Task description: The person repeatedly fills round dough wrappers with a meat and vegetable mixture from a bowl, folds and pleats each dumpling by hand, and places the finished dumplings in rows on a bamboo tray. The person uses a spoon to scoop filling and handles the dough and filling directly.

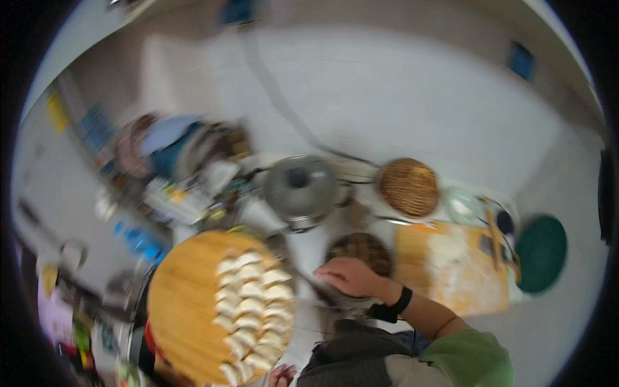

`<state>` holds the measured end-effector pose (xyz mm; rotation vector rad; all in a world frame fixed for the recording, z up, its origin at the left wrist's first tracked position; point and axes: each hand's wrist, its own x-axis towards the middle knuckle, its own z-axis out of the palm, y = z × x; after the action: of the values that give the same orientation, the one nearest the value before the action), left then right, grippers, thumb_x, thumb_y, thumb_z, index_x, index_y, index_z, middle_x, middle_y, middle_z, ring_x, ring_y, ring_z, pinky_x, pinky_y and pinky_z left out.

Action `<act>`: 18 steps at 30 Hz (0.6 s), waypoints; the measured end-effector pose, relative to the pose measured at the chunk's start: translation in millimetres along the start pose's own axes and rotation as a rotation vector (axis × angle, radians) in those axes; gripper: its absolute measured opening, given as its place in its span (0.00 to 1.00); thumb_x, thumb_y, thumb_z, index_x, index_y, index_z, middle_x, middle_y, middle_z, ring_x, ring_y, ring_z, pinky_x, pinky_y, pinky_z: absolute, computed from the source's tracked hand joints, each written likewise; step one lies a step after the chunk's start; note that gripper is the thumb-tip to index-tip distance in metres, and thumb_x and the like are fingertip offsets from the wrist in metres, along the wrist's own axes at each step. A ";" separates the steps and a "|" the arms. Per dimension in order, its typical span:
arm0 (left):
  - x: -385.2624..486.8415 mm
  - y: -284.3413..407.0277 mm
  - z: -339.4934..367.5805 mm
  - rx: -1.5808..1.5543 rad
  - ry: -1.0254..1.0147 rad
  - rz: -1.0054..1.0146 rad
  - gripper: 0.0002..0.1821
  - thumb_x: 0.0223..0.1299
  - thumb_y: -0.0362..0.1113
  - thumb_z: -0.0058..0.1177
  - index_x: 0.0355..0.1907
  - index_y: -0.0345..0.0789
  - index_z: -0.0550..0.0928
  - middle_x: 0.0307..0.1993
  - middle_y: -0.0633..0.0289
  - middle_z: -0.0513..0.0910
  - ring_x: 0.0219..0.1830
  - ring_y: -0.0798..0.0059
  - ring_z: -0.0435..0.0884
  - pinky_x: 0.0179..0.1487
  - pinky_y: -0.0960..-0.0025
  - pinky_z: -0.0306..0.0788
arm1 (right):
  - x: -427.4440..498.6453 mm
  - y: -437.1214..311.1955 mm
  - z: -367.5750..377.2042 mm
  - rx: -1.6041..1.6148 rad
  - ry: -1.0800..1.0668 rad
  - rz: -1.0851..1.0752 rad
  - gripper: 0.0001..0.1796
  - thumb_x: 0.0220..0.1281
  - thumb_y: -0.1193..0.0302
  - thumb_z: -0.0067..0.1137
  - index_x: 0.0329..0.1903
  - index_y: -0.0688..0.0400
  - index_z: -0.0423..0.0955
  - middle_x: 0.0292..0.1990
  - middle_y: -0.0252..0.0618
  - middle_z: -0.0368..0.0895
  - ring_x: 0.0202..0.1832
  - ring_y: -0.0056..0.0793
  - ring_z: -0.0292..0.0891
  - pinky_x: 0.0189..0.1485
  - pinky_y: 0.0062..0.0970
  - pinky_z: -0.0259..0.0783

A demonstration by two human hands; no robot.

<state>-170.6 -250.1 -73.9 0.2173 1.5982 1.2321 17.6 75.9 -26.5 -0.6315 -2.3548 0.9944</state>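
Note:
My right hand (350,278), with a black band on the wrist, is over the near left side of a dark bowl (360,249) that holds brownish contents. Its fingers point left and look partly curled; blur hides whether anything is between them. At the bottom edge only part of my left hand (282,376) shows, close to the rim of a round wooden board (181,305). Rows of pale, crescent-shaped dumplings (251,305) cover the right part of that board. What the left hand touches is not visible.
Behind the bowl stands a lidded pot (301,191) with a cable nearby. A woven round tray (408,187) lies right of it. Further right are a floured wooden board (457,271), a pale green bowl (463,205) and a dark green round stool (540,254). Clutter fills the left.

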 end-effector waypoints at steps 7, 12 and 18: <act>-19.5 -2.0 -11.9 0.059 0.045 -0.228 0.20 0.74 0.42 0.38 0.59 0.32 0.72 0.52 0.56 0.80 0.54 0.69 0.78 0.58 0.68 0.71 | -210.9 38.3 -55.1 0.337 0.710 0.413 0.12 0.68 0.74 0.50 0.51 0.63 0.76 0.42 0.40 0.81 0.42 0.30 0.79 0.47 0.30 0.76; -20.1 -11.3 -11.5 -0.218 0.082 -0.159 0.19 0.74 0.43 0.39 0.57 0.31 0.73 0.51 0.53 0.80 0.55 0.66 0.78 0.57 0.65 0.72 | -178.9 26.3 -36.0 0.102 0.463 0.533 0.10 0.70 0.71 0.51 0.46 0.63 0.77 0.38 0.38 0.80 0.37 0.27 0.77 0.42 0.29 0.74; -23.5 0.6 29.6 0.369 0.487 0.308 0.17 0.65 0.36 0.54 0.52 0.30 0.73 0.45 0.53 0.79 0.46 0.67 0.79 0.44 0.70 0.76 | -56.7 -45.8 42.1 0.001 -0.315 -0.216 0.11 0.62 0.67 0.60 0.45 0.55 0.79 0.35 0.39 0.82 0.39 0.38 0.79 0.44 0.33 0.74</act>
<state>-137.1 -247.9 -56.4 0.4346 2.2833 1.2732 25.6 -7.7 -32.8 -0.2236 -2.6245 1.0585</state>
